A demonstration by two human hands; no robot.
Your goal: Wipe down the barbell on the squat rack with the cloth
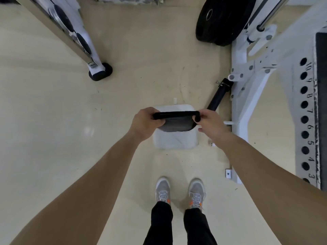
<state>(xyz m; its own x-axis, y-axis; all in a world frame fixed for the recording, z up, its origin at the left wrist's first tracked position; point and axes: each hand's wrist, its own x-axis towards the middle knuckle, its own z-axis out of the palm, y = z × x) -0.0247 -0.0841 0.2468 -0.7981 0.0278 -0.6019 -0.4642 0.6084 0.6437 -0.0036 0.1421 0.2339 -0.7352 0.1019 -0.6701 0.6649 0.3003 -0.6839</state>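
Cloth (175,122), dark and folded, is stretched between both hands in the middle of the view, its top edge rolled tight. The left hand (146,123) grips one end with curled fingers and the right hand (210,125) pinches the other. Below it on the floor (53,121) sits a white square thing (175,139), perhaps a lidded bin. The steel barbell (273,12) lies on the white rack (247,103) at upper right, well apart from the cloth, beside a black weight plate (224,20).
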